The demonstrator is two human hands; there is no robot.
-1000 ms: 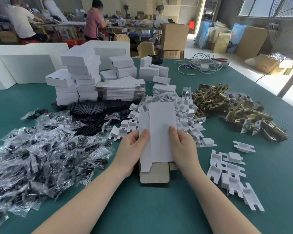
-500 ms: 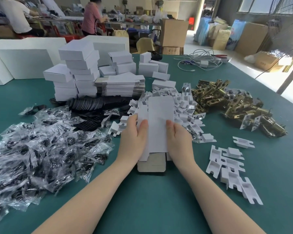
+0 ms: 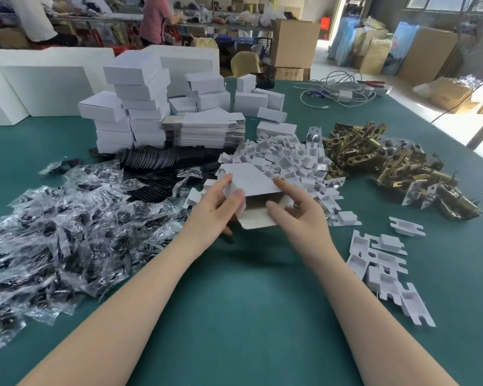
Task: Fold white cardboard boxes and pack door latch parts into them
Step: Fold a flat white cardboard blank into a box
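Boxes done: white folded cardboard boxes (image 3: 140,96) stand stacked at the far left of the green surface (image 3: 248,302), a fair pile, so the job looks well under way.
Flat stock left: a stack of unfolded white cardboard blanks (image 3: 207,129) lies just right of the finished stacks, so many more folds seem to remain.
Parts left: a heap of brass door latch parts (image 3: 388,162) sits at far right, unpacked; a spread of clear plastic bags with dark contents (image 3: 53,232) covers the left side; white moulded plastic inserts (image 3: 290,160) are heaped in the middle, with a few loose ones (image 3: 385,268) near the right forearm.
Box in hand: a half-opened white cardboard box (image 3: 251,185) is held above the surface before the insert heap, its open end and flap toward the person; nothing shows inside, so folding is the step in hand, I judge.
Left hand (image 3: 215,210): fingers curled round the box's left side.
Right hand (image 3: 299,215): fingers spread and loosely bent, fingertips touching the box's right edge and open end.
Open room: bare green surface lies between and in front of the forearms; heaps crowd left, far and right.
Edges: the right edge of the surface runs past the brass heap, well apart from both hands.
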